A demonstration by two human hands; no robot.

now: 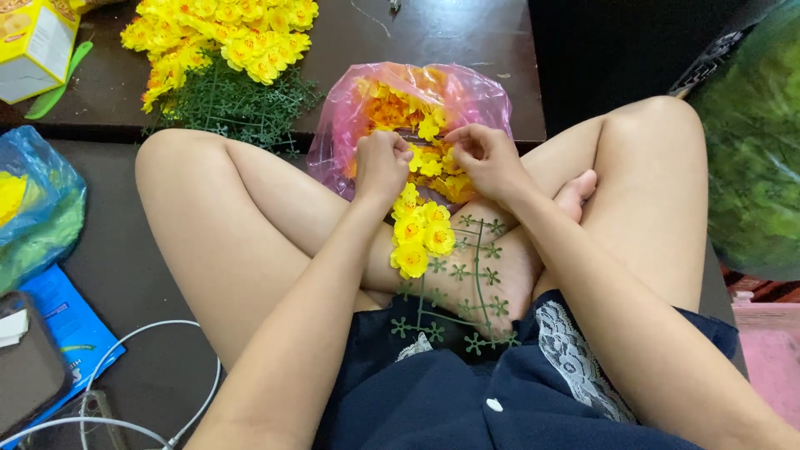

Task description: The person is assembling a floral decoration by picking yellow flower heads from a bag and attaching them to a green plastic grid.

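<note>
Flowers (421, 233) of yellow sit on our green plastic frame (467, 283), while our left hand (382, 162) and right hand (487, 154) pinch blossoms above the pink bag (467, 96).

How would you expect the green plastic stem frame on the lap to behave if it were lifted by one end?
The green stem frame looks thin and openwork, so probably light and bendy. Yellow flowers crowd one end, likely making that end droop.

finished yellow flower pile (221, 37) | yellow carton (33, 46) | blue bag (37, 208) | white cable (125, 392) | green foliage (750, 142)
</note>
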